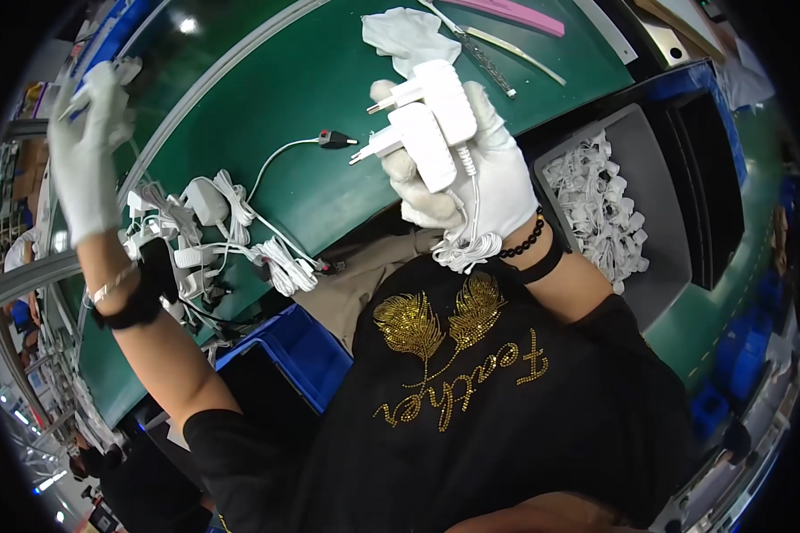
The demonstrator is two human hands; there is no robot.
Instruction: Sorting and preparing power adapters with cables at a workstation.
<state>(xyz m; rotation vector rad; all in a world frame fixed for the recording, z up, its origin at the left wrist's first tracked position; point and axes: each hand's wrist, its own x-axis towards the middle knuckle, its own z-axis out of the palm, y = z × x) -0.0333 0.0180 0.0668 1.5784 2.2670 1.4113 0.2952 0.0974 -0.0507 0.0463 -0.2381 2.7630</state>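
Observation:
My right hand (pixel 484 173), in a white glove, grips two white plug-in power adapters (pixel 427 120) with their pins pointing left; a coiled white cable (pixel 464 251) hangs below the wrist. My left hand (pixel 87 151), also gloved, is raised far to the left with fingers spread, and whether it holds anything small I cannot tell. Below it a pile of white adapters with bundled cables (pixel 213 235) lies on the green belt (pixel 311 71). One loose cable ends in a black and red connector (pixel 333 139).
A grey bin (pixel 662 240) full of bundled white adapters stands at the right. A white cloth (pixel 409 35), a pink strip (pixel 516 13) and metal tools lie at the far side of the belt. A blue crate (pixel 302 351) sits below the belt edge.

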